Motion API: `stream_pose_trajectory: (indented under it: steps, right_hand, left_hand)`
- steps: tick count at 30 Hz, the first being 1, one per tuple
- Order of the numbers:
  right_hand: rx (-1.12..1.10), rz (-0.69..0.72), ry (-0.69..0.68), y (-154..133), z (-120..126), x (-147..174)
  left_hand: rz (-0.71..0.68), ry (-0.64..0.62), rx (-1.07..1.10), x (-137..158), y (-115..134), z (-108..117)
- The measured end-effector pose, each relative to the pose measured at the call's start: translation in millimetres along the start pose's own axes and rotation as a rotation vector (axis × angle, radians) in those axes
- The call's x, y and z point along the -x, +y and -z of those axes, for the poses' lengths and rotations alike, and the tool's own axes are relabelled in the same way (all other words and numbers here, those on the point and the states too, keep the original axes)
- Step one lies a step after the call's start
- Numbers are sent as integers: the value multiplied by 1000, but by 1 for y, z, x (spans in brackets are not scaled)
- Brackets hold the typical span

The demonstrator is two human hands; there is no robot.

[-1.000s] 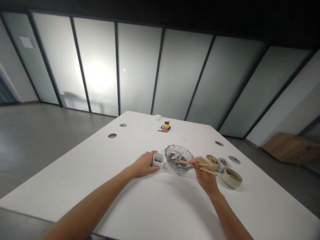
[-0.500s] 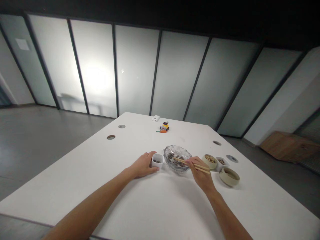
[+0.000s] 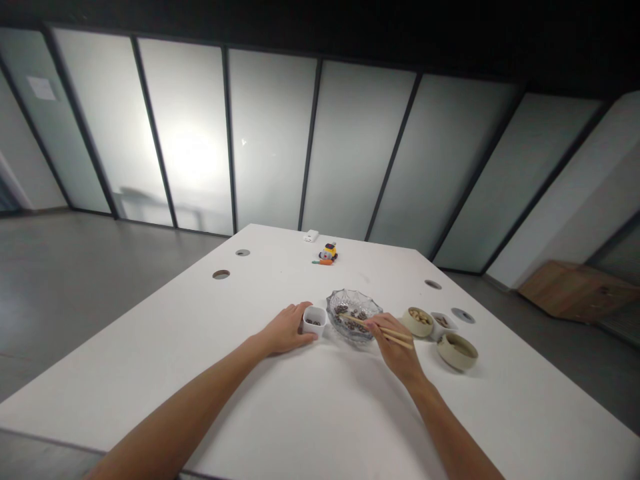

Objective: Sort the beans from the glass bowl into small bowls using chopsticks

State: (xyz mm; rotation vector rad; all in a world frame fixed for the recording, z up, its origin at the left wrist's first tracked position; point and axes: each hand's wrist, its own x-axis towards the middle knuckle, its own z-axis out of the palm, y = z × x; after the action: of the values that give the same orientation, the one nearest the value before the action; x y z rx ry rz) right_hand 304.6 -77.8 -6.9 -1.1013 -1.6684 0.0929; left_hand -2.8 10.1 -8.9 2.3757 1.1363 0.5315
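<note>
My left hand is wrapped round the left side of a small white square cup, with a few dark pieces at its bottom. Just right of the cup stands a clear scalloped glass bowl holding several dark brown bits, like small nuts or seeds. A pair of wooden chopsticks is gripped in my right hand, at the bowl's right front edge. Their tips reach down into the glass bowl among the dark bits; whether they pinch one is too small to tell.
Right of my right hand are a beige bowl of peanut-like nuts, a small white dish with brown pieces, and another beige bowl. Farther back lie a toy carrot, a yellow toy car and a white box.
My right hand and the chopsticks have shifted slightly to the left over the glass bowl. My left hand stays on the white cup.
</note>
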Motion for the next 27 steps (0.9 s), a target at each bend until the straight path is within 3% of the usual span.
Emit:
stream_pose_trajectory:
  steps: [8,21,27]
  right_hand:
    - [18,12,70,7,1,2]
    - [9,-5,17,5,-3,0]
    - [47,34,68,3,-2,0]
  left_hand:
    - [6,9,-7,0,0,-1]
    - [1,6,-5,-1,-3,-2]
    - [4,-3,-15,0,0,0]
